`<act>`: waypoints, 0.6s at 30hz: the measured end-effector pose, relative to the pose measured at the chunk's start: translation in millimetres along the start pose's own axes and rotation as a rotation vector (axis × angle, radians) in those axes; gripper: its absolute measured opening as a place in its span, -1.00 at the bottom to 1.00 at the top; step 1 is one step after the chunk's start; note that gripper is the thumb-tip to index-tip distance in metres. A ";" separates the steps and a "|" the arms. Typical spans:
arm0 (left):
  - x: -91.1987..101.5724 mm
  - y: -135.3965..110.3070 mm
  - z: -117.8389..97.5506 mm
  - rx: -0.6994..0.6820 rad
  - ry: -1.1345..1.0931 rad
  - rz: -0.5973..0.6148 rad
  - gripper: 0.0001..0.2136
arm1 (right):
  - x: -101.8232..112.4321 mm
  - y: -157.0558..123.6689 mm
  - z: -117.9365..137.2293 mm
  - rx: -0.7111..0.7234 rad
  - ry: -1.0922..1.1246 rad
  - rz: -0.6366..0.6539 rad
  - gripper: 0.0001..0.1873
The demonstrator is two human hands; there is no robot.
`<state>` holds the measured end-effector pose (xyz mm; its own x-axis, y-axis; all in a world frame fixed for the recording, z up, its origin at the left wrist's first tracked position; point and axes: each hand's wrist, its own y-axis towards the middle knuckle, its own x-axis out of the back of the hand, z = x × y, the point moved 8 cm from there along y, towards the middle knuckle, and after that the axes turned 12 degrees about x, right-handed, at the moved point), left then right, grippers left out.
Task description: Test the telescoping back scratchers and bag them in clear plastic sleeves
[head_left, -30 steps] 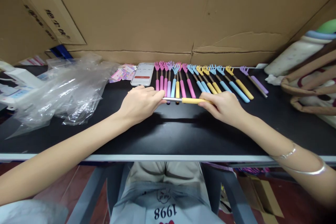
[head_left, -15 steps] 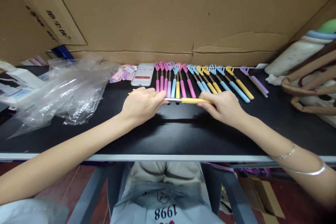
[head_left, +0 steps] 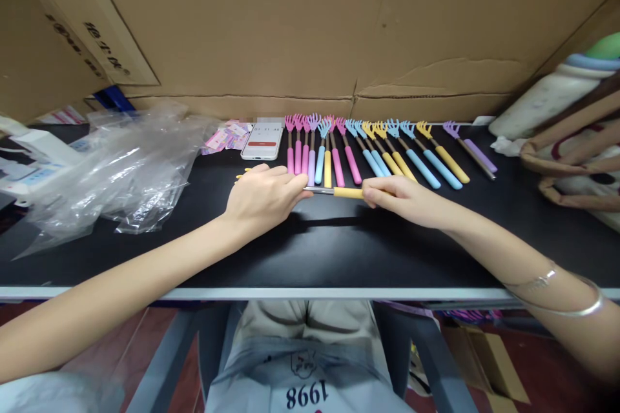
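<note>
Level above the black table (head_left: 310,251), a yellow back scratcher (head_left: 347,192) is held between my two hands. My left hand (head_left: 266,199) is closed around its head end; yellow claw tips stick out beyond the fist. My right hand (head_left: 400,199) grips the yellow handle near its end. Bare metal rod shows between the left thumb and the handle. Behind the hands lies a row of back scratchers in pink (head_left: 353,164), purple, blue (head_left: 442,168) and yellow. At the row's right end, a purple handle with a metal rod (head_left: 480,158) lies apart from a purple claw (head_left: 451,130).
Clear plastic bags (head_left: 145,168) are heaped at the left beside a white device (head_left: 43,155). A phone (head_left: 262,140) lies near pink printed cards (head_left: 227,137). A bottle (head_left: 545,93) and a brown-handled bag (head_left: 571,161) stand right. Cardboard (head_left: 271,19) walls the back.
My right hand has moved left along the yellow handle and now covers its end. The left hand stays closed around the head end, and the back scratcher sits slightly lower.
</note>
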<state>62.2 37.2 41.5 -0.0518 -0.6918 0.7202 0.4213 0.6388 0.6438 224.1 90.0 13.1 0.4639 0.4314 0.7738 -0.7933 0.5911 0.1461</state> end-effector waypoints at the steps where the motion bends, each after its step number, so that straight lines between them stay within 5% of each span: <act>1: -1.0 -0.6 -0.8 -0.008 -0.010 0.001 -0.65 | -1.7 0.0 -1.4 -0.007 0.028 0.013 -0.52; 8: -8.6 1.1 1.0 -0.004 -0.059 0.001 -0.59 | -0.4 -2.2 -6.9 -0.109 0.024 -0.014 -0.47; 18: 0.0 11.5 15.7 -0.020 -0.087 0.021 -0.63 | 15.1 -4.7 3.3 -0.035 -0.080 -0.106 -0.53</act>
<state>52.8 49.8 52.9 -0.1204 -0.6461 0.7537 0.4411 0.6453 0.6237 233.5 91.4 26.1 0.5103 0.3099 0.8022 -0.7266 0.6543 0.2095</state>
